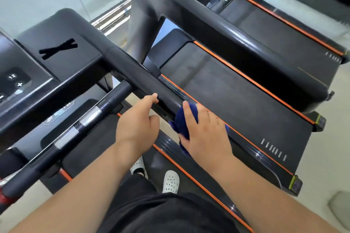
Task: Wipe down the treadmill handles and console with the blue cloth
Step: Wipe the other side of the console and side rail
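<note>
1. Head view looks down on the right-hand side handle, a padded black bar running from the console back toward the person. The blue cloth sits bunched on its near end.
2. The right hand is wrapped over the cloth, thumb across the top and fingers over the far side, pressing it onto the bar. The left hand is just beside it, nearer the console, with bare fingers hooked over the same handle.
3. The step in hand looks like wiping this handle along its length. To do it well, keep the cloth folded round the bar so top, sides and underside all get touched. Draw it in long, overlapping strokes rather than short dabs.
4. The left hand covers a stretch of padding. It should shift away as the cloth comes up, or that patch gets missed.
5. Work right up to the joint where handle meets console, since grime likely gathers there.
6. Left to do, by the look of it: the front bar with its silver grip plates, and the buttons on the console, where light pressure would avoid pressing keys.
</note>
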